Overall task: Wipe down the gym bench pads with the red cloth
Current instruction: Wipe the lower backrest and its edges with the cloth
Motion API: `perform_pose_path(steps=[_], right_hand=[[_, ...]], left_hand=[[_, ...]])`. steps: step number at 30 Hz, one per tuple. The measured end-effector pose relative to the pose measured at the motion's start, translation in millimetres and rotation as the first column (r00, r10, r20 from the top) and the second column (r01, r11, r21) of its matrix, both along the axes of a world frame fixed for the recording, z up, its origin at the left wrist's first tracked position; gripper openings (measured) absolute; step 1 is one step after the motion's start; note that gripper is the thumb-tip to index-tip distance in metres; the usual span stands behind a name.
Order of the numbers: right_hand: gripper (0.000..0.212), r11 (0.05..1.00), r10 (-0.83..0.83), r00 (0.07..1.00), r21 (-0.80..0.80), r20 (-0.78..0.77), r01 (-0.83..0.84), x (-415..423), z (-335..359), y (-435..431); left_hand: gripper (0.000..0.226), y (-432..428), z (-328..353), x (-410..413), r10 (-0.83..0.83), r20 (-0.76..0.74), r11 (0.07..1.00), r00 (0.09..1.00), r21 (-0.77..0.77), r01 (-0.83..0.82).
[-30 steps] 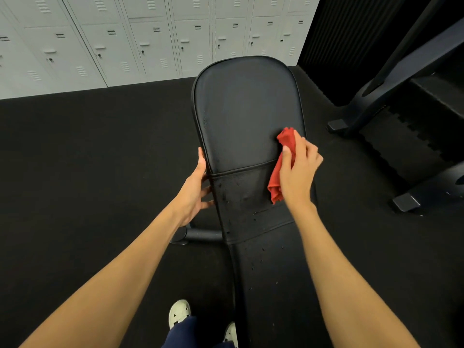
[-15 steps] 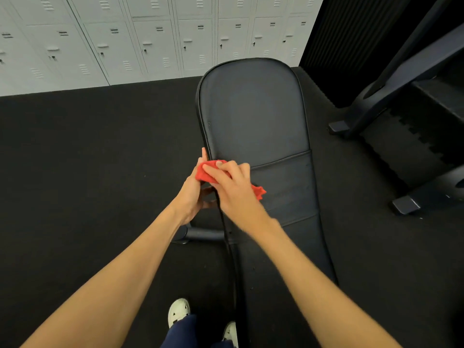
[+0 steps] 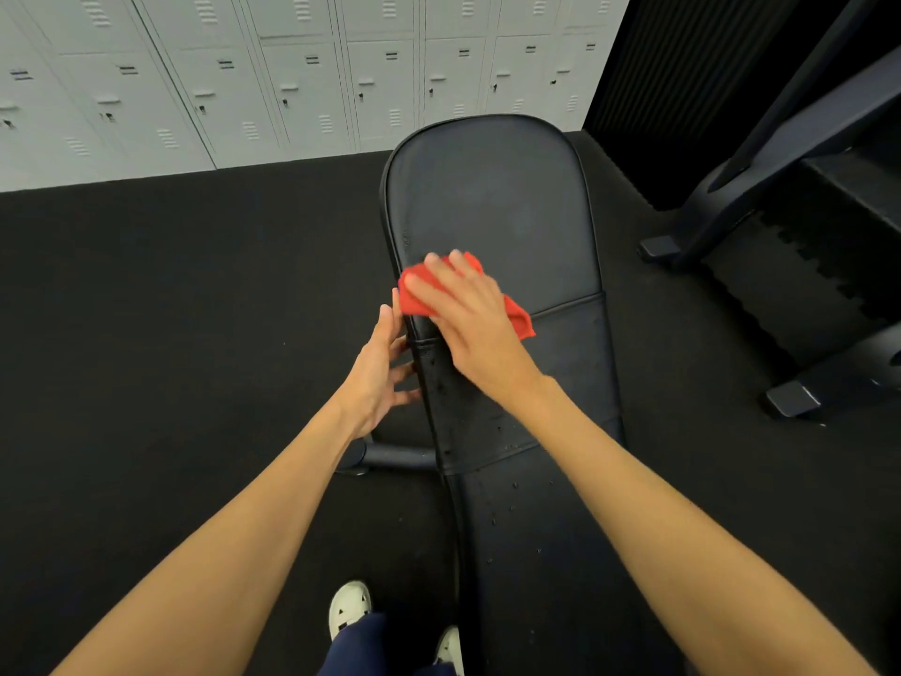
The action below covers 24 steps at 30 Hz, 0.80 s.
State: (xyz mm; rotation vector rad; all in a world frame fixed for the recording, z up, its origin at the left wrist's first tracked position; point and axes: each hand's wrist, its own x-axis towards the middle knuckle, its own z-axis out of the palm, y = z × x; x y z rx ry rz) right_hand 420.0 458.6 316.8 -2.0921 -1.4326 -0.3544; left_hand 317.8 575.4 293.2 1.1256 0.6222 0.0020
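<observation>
Flat-fingered right grip presses red cloth onto pad for wiping contact; left grip, released, apparently braces the pad edge.

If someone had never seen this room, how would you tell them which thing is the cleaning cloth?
Find the long black bench pad in front of the white lockers. Near its left edge, by the seam across it, the right hand presses flat on a crumpled cloth. It is the only bright red thing in a black-and-grey scene.
</observation>
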Motion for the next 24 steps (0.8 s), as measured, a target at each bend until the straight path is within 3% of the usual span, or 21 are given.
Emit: perform_pose_path(steps=[3,9,13,15,17,19,21,24], right_hand=[[0.050,0.983,0.167,0.979,-0.099,0.119,-0.155,-6,-14,-16],[0.051,0.916,0.371,0.867,-0.282,0.331,-0.285,27,12,3],[0.049,0.950,0.293,0.867,-0.225,0.403,-0.217,55,53,49],[0.046,0.975,0.156,0.889,-0.209,0.431,-0.071,68,76,70],[0.036,0.984,-0.075,0.932,-0.125,0.354,0.127,77,93,88],[0.029,0.967,-0.250,0.952,-0.005,0.175,0.255,75,100,98],[0.025,0.971,-0.229,0.969,0.091,0.090,0.221,65,97,102],[0.018,0.996,-0.038,0.982,0.085,0.184,0.022,41,71,87]], left_hand=[[0.059,0,-3,1,0.035,-0.007,0.999,0.999,-0.009,-0.035],[0.052,-9,-2,5,0.101,-0.026,0.995,0.995,-0.022,-0.102],[0.046,-7,-3,5,0.080,-0.004,0.997,0.997,-0.016,-0.080],[0.046,-6,-3,4,0.057,0.021,0.998,0.998,-0.004,-0.057],[0.046,-5,-3,2,0.040,0.031,0.999,0.999,0.001,-0.040],[0.046,-4,-3,2,0.041,0.036,0.999,0.999,-0.002,-0.040],[0.046,-4,-3,2,0.047,0.029,0.999,0.998,0.002,-0.047],[0.044,-4,-3,3,0.060,0.009,0.998,0.998,0.008,-0.060]])
